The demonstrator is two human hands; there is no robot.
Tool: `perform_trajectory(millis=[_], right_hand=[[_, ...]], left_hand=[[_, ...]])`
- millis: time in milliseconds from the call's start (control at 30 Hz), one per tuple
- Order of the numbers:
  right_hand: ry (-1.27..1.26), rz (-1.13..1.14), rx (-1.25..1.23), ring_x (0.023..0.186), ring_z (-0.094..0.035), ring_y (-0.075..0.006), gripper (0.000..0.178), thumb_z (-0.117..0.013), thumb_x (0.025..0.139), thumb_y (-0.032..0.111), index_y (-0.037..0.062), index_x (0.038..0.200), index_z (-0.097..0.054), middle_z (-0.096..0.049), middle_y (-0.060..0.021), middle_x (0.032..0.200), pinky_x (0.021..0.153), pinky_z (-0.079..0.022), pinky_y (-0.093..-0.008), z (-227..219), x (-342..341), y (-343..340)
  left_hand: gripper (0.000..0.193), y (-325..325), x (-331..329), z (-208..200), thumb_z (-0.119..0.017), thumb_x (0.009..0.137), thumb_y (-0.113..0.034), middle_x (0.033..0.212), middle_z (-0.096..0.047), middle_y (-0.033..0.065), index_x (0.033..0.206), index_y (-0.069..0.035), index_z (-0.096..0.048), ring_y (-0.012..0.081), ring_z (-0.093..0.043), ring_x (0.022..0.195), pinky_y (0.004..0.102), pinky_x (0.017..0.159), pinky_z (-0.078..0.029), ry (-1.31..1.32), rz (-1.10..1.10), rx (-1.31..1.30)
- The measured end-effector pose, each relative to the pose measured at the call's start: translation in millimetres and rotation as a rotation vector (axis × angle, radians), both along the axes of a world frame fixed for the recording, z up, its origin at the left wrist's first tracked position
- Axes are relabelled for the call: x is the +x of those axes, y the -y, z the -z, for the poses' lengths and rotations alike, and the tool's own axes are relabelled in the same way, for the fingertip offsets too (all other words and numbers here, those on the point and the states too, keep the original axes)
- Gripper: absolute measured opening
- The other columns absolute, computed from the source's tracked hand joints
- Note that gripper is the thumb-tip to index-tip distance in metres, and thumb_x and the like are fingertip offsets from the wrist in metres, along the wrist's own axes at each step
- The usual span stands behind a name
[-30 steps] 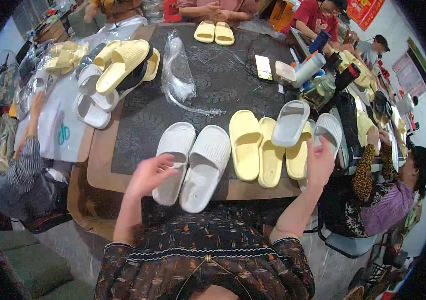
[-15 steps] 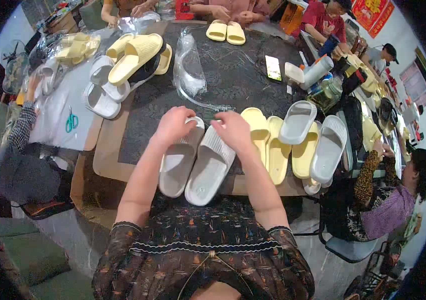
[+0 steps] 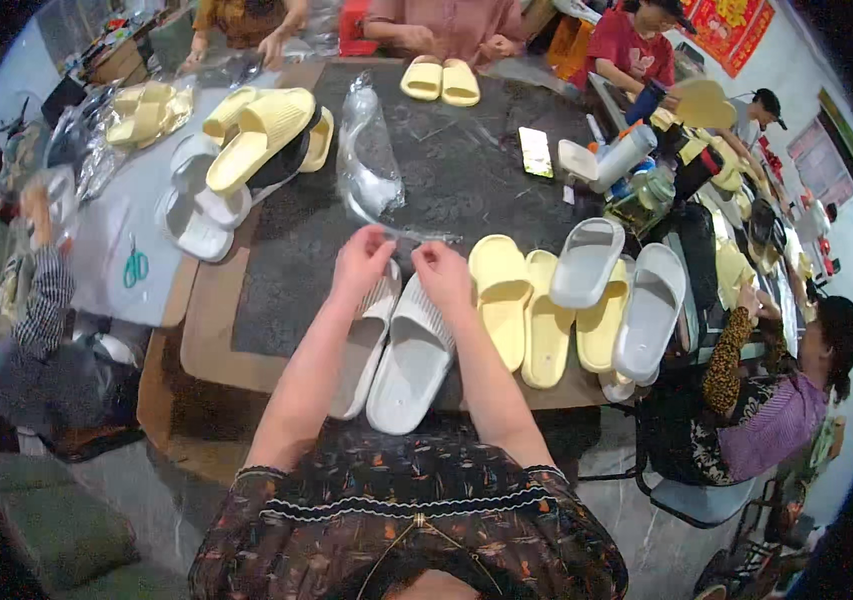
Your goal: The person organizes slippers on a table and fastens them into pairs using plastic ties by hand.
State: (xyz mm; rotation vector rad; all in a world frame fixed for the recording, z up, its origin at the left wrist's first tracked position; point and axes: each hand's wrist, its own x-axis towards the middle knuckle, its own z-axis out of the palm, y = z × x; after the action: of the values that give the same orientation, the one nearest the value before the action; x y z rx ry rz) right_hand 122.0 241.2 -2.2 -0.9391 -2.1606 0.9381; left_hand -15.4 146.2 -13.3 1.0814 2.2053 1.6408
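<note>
Left hand (image 3: 358, 263) now nearer right hand (image 3: 443, 274)

The mat (image 3: 276, 300) is black, faintly patterned. On its near edge are pale grey slippers (image 3: 408, 370) and yellow slippers (image 3: 546, 335). Left of the mat: green scissors (image 3: 136, 265), a black-and-white checked sleeve (image 3: 50, 300). Right of it: a yellow-and-black spotted sleeve (image 3: 719, 352). Beyond it: a dusty-pink shirt (image 3: 451, 25).

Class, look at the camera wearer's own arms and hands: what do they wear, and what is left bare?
The sleeves are short, dark and flecked with a small multicoloured pattern, edged with pale, wavy trim. The forearms are bare, and neither the left hand nor the right hand wears a glove.
</note>
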Motion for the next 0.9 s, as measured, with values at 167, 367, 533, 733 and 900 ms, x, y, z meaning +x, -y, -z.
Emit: perform_trajectory(millis=[167, 367, 533, 733, 900], right_hand=[[-0.131, -0.042, -0.053, 0.073, -0.068, -0.0276, 0.025, -0.066, 0.084, 0.033, 0.0088, 0.091, -0.069, -0.07, -0.011, 0.081, 0.066, -0.053, -0.0383, 19, 8, -6], [-0.149, -0.13, -0.077, 0.071, -0.066, -0.0215, 0.024, -0.066, 0.085, 0.027, 0.006, 0.095, -0.069, -0.069, -0.01, 0.084, 0.067, -0.052, -0.0325, 1, 5, 8], [-0.154, -0.14, -0.063, 0.069, -0.064, -0.0212, 0.022, -0.066, 0.085, 0.026, 0.0055, 0.093, -0.07, -0.069, -0.0101, 0.081, 0.064, -0.05, -0.033, -2, 9, 4], [-0.208, -0.113, -0.123, 0.069, -0.064, -0.0204, 0.022, -0.066, 0.085, 0.024, 0.0038, 0.092, -0.069, -0.069, -0.0101, 0.081, 0.064, -0.05, -0.0322, 0, 9, 3], [-0.179, -0.127, -0.074, 0.069, -0.065, -0.0191, 0.022, -0.066, 0.085, 0.024, 0.0033, 0.092, -0.068, -0.069, -0.0096, 0.081, 0.065, -0.05, -0.0315, 0, 10, 3]], left_hand=[[0.016, -3, 11, -17, -0.065, 0.085, -0.015, 0.079, -0.066, 0.0001, 0.092, -0.001, -0.069, 0.0072, -0.058, 0.073, 0.0232, 0.066, -0.046, 0.363, 0.217, -0.003], [0.014, 7, -9, 1, -0.067, 0.084, -0.013, 0.073, -0.062, -0.0021, 0.088, 0.001, -0.068, 0.0062, -0.054, 0.067, 0.0225, 0.063, -0.044, 0.389, 0.208, 0.077], [0.014, 2, -2, 0, -0.068, 0.083, -0.013, 0.072, -0.063, -0.0017, 0.085, 0.001, -0.068, 0.0056, -0.054, 0.066, 0.0218, 0.062, -0.044, 0.239, 0.275, -0.017], [0.013, 4, 0, -7, -0.066, 0.087, -0.013, 0.072, -0.062, -0.0029, 0.087, 0.0, -0.069, 0.0041, -0.053, 0.067, 0.0207, 0.061, -0.043, 0.377, 0.183, 0.084], [0.013, 4, 6, -13, -0.066, 0.086, -0.012, 0.075, -0.062, -0.0028, 0.088, 0.0, -0.068, 0.0041, -0.053, 0.068, 0.0206, 0.063, -0.042, 0.295, 0.216, 0.013]])
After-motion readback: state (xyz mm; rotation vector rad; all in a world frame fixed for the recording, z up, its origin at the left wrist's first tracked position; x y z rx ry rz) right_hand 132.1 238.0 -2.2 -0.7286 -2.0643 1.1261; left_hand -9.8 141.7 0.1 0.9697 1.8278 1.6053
